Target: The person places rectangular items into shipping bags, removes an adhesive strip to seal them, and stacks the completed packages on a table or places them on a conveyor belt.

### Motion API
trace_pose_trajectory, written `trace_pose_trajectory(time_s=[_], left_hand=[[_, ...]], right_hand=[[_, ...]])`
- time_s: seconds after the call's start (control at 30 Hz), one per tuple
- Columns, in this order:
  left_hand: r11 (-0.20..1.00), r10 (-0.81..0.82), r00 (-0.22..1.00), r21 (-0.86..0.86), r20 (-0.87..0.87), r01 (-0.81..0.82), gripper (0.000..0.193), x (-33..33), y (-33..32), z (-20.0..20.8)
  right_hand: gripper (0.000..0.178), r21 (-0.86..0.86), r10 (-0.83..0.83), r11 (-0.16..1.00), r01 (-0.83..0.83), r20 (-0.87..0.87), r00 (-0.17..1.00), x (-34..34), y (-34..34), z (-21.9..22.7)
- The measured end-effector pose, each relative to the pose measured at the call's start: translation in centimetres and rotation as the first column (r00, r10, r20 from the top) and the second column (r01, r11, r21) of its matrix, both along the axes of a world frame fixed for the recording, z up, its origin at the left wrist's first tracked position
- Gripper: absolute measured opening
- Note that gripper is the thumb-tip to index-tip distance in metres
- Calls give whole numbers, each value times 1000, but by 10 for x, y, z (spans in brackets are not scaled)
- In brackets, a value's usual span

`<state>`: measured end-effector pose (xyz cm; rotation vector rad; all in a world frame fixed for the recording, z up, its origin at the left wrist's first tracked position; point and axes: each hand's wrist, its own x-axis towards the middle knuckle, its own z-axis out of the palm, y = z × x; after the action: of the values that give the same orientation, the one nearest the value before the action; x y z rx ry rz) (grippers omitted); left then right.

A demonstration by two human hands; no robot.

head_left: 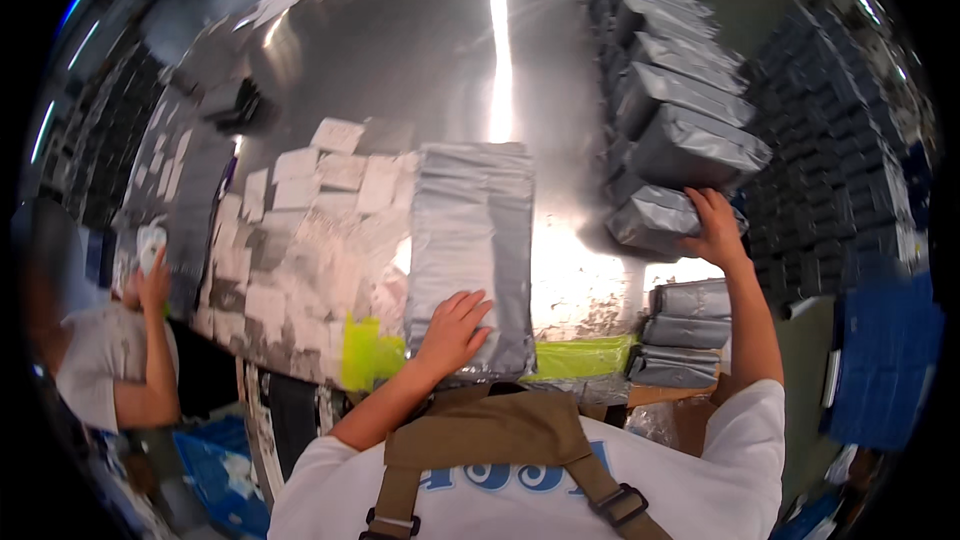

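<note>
In front of me a long flat grey plastic mailing bag, perhaps one of a stack, lies lengthwise on the metal table. My left hand rests flat on its near part, fingers stretched out and gripping nothing. Out to the right, a small silver-grey wrapped package sits at the near end of a row of similar packages. My right hand is closed around that package's right end, fingers over its top. A larger grey package stands just behind it.
Pale paper labels cover the table to the left. Folded grey bags lie near my right forearm. Tall stacks of grey packages stand at the far right. Another person at the left holds a white object.
</note>
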<state>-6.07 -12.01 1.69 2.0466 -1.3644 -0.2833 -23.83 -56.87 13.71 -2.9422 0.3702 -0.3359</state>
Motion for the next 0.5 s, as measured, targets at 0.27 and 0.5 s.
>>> trace_pose_trajectory(time_s=[0.27,0.5], left_hand=[[982,1,979,183,205,-39,61,16,6,-40],[991,134,986,-15,100,-133,57,26,2,-41]], right_hand=[[96,-170,-90,981,96,38,995,11,75,-12],[67,328,207,923,-200,15,978,55,241,-100]])
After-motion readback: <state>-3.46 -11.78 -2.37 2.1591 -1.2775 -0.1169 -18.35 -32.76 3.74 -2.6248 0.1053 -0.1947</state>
